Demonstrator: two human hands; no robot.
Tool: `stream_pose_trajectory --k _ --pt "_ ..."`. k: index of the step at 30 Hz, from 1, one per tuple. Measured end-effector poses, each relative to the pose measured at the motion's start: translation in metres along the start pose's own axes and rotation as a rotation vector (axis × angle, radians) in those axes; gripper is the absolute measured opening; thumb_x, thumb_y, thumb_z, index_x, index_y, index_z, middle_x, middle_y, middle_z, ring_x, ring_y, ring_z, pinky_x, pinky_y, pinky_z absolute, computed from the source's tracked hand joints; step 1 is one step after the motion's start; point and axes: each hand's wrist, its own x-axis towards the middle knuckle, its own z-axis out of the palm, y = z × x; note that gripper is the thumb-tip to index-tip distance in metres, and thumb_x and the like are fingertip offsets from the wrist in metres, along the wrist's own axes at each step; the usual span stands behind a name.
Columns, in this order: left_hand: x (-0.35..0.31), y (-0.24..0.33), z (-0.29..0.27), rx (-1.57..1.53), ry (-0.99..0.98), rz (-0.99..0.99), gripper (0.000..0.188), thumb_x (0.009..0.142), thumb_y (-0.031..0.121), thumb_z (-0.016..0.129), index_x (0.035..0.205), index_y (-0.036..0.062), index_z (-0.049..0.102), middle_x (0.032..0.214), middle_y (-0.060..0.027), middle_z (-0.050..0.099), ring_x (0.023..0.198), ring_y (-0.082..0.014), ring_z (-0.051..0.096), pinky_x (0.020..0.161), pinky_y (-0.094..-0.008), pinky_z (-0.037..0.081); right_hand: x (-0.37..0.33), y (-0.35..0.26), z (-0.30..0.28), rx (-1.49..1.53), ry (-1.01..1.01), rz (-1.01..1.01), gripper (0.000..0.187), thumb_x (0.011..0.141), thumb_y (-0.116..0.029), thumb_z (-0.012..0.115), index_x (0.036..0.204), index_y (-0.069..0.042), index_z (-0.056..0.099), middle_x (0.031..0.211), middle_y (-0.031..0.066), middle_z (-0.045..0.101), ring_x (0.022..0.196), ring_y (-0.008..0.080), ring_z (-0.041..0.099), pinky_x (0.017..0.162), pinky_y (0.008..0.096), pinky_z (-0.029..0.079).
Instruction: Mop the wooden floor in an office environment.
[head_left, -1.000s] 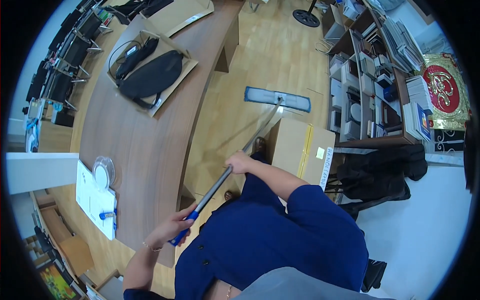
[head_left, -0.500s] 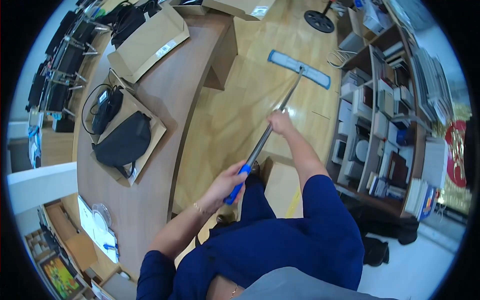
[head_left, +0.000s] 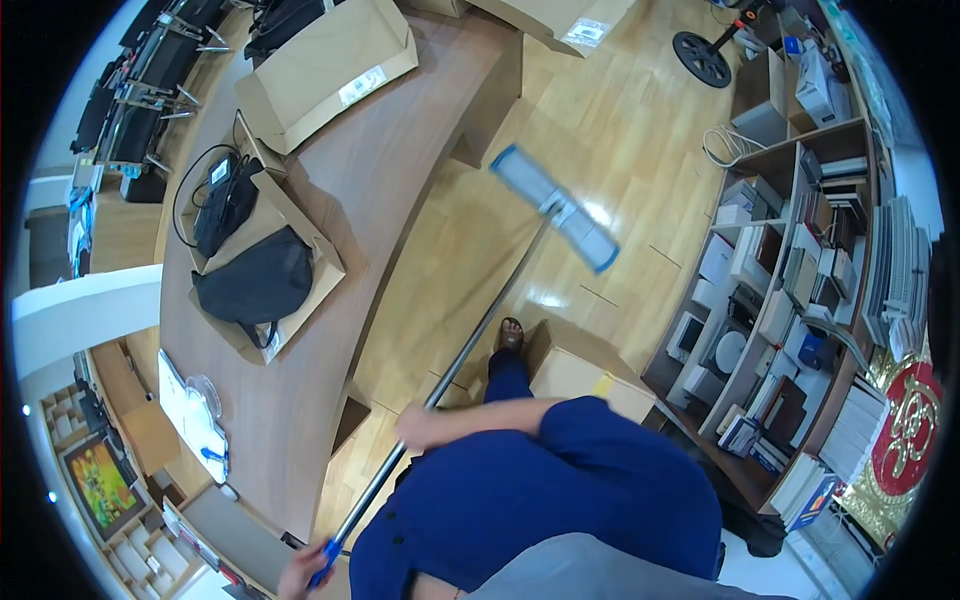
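Observation:
A flat mop point(head_left: 553, 205) with a blue-edged, light pad lies on the wooden floor ahead of me, its long metal pole slanting back toward my body. My right hand point(head_left: 425, 425) is closed around the middle of the pole, close in front of my torso, with that forearm crossing my dark blue clothing. Down at the lower left, my left hand point(head_left: 305, 572) grips the blue handle end point(head_left: 325, 562) of the pole. My sandalled foot point(head_left: 511, 335) shows just right of the pole.
A curved wooden desk point(head_left: 330, 420) runs along the left, bearing an opened cardboard box point(head_left: 330, 260) with a black pouch point(head_left: 262, 285). Another cardboard box point(head_left: 580, 370) stands by my foot. Filled shelves point(head_left: 765, 300) line the right. A black wheel point(head_left: 702, 60) and coiled white cable point(head_left: 730, 147) are farther off.
Both hands have drawn the pole back toward my body and to the left. The mop head has come nearer and turned more diagonal. My view has shifted slightly.

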Motion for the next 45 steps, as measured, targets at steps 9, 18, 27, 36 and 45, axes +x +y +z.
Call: stream_pose_trajectory --k 9,18,27,36,45 --pt "-0.051 -0.018 -0.020 -0.417 0.187 -0.309 0.038 0.089 0.020 0.054 0.122 0.0008 0.055 0.074 -0.0090 0.062 0.053 -0.0150 0.055 0.047 -0.0243 0.042 0.003 -0.041 -0.053 0.076 -0.220 -0.255 0.021 0.063 -0.022 0.063 0.072 -0.004 0.069 0.074 0.0179 0.065 0.072 0.0355 0.065 0.059 0.0467 0.050" --pt "0.135 0.146 0.179 0.034 -0.327 0.368 0.040 0.093 0.025 0.052 0.129 0.0095 0.052 0.058 0.0012 0.050 0.041 -0.0063 0.042 0.037 -0.0201 0.032 -0.102 0.242 -0.167 -0.299 -0.103 0.377 0.013 0.061 -0.018 0.060 0.070 -0.011 0.067 0.073 0.0147 0.063 0.074 0.0348 0.062 0.067 0.0460 0.048" --pt "0.170 0.081 0.193 0.081 -0.407 0.512 0.048 0.092 0.017 0.051 0.138 0.0198 0.040 0.066 -0.0010 0.049 0.052 -0.0092 0.046 0.047 -0.0252 0.042 -0.125 0.235 -0.147 -0.516 -0.081 0.422 0.008 0.069 -0.010 0.057 0.075 -0.010 0.063 0.086 0.0134 0.063 0.089 0.0340 0.057 0.076 0.0417 0.050" --pt "0.068 -0.148 -0.023 0.411 0.125 0.665 0.033 0.083 0.019 0.062 0.116 0.0193 0.063 0.093 -0.0111 0.068 0.079 -0.0250 0.064 0.074 -0.0317 0.048 -0.008 -0.037 0.075 -0.312 0.216 0.322 0.006 0.062 -0.011 0.061 0.060 -0.008 0.056 0.069 0.0161 0.060 0.070 0.0385 0.057 0.068 0.0459 0.047" --pt "0.012 -0.298 -0.111 0.578 0.545 0.698 0.024 0.084 0.023 0.060 0.107 0.0228 0.067 0.067 -0.0082 0.062 0.065 -0.0265 0.058 0.059 -0.0375 0.046 0.089 -0.141 0.187 -0.290 0.162 0.000 0.007 0.061 -0.010 0.059 0.059 -0.007 0.053 0.065 0.0162 0.057 0.067 0.0389 0.053 0.062 0.0468 0.046"
